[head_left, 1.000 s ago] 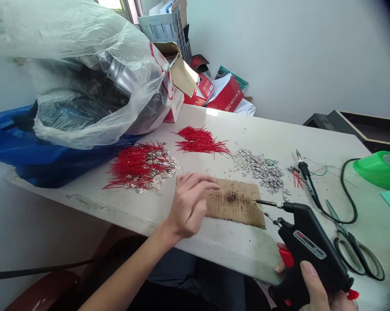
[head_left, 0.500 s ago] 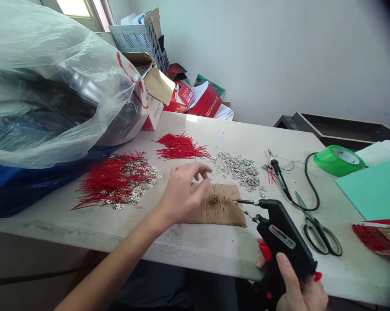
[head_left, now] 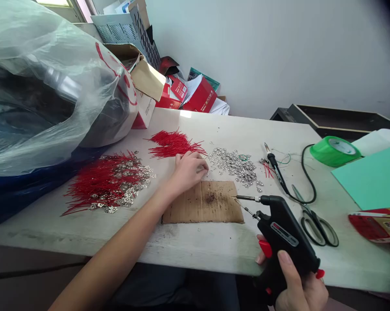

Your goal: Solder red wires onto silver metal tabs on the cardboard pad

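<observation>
My left hand [head_left: 190, 170] is at the near edge of the pile of loose red wires [head_left: 175, 144], fingers bent and drawn together; what lies between the fingertips is too small to tell. Beside it on the right are small silvery metal parts [head_left: 235, 165]. My right hand [head_left: 295, 280] is wrapped round a black soldering gun [head_left: 284, 229] with a red trigger. The gun's tip points left over the right part of a scorched cardboard piece [head_left: 201, 203]. Red wires with metal tabs [head_left: 107, 181] form a heap at the left.
A large plastic bag [head_left: 62, 86] fills the left. To the right lie a soldering iron [head_left: 277, 172], scissors [head_left: 316, 224], green tape [head_left: 335, 151] and a teal sheet [head_left: 373, 181]. Red boxes [head_left: 199, 95] stand by the wall.
My left hand has moved forward from above the cardboard to the red wires, uncovering the cardboard's left part. The view has shifted slightly; my right hand still holds the soldering gun.
</observation>
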Demonstrator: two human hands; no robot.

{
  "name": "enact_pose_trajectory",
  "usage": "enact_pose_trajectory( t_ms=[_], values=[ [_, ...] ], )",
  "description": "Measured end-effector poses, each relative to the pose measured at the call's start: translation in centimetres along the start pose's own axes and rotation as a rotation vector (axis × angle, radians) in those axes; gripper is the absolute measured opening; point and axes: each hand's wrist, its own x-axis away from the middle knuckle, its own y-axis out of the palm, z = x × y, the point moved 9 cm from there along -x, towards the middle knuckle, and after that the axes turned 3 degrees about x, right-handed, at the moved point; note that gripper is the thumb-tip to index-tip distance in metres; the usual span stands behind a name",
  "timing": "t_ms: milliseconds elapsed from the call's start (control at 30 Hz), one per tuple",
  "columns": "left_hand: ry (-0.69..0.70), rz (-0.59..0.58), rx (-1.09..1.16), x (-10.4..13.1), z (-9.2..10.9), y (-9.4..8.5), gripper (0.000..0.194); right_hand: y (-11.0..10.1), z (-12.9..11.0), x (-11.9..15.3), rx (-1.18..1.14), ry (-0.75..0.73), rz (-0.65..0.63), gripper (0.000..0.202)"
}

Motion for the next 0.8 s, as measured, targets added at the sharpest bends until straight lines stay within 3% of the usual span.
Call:
enact_pose_trajectory(
  t_ms=[167,333,633,800],
  values=[
    [0.037,0.000,0.026,-0.8,0.2,0.6,0.018,0.0,-0.4,-0.3,0.015,-0.050,-0.027,0.038],
    [0.120,-0.101,-0.014,-1.9,1.3,1.8,0.026,0.1,-1.1,-0.4,0.036,-0.090,-0.029,0.036],
    [0.151,-0.007,0.002,-1.9,1.7,1.5,0.010,0.3,-0.9,-0.2,0.023,-0.150,-0.103,0.031],
    [0.160,-0.009,-0.016,-2.0,1.6,1.7,0.028,0.2,-0.7,-0.1,0.009,-0.148,-0.104,0.028]
  ],
)
